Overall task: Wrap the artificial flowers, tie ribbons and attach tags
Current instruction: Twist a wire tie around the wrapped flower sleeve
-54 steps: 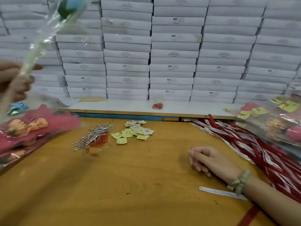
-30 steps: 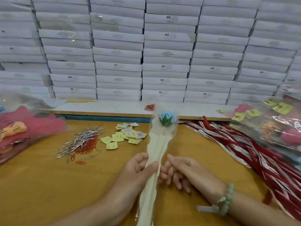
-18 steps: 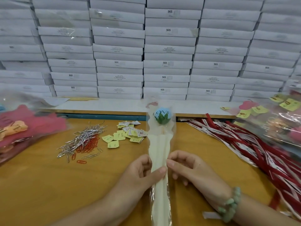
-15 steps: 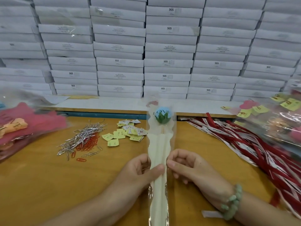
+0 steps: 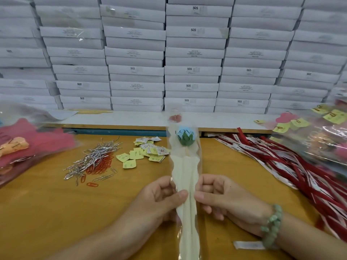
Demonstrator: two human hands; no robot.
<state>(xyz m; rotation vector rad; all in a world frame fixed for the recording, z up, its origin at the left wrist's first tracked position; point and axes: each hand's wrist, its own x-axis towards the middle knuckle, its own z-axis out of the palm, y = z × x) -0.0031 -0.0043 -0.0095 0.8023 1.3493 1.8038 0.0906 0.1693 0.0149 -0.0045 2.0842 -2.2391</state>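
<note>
A wrapped artificial flower (image 5: 185, 136) with a blue head and green sepals stands upright in a clear sleeve with a cream paper lining (image 5: 185, 177). My left hand (image 5: 161, 197) pinches the sleeve's left edge between thumb and curled fingers. My right hand (image 5: 219, 196) pinches the right edge at the same height. Red and white ribbons (image 5: 293, 166) lie in a heap on the right. Yellow tags (image 5: 144, 152) are scattered behind the flower, on its left side.
Silver twist ties (image 5: 93, 158) and orange paper clips (image 5: 99, 166) lie left of centre on the wooden table (image 5: 47, 212). Bagged flowers sit at the left edge (image 5: 28, 145) and at the right (image 5: 319, 134). White boxes (image 5: 187, 53) are stacked behind. A white strip (image 5: 247, 245) lies by my right wrist.
My left hand brought the flower from the upper left to the table centre. My right hand rose from the table and took the sleeve's other edge; both hands now hold it upright.
</note>
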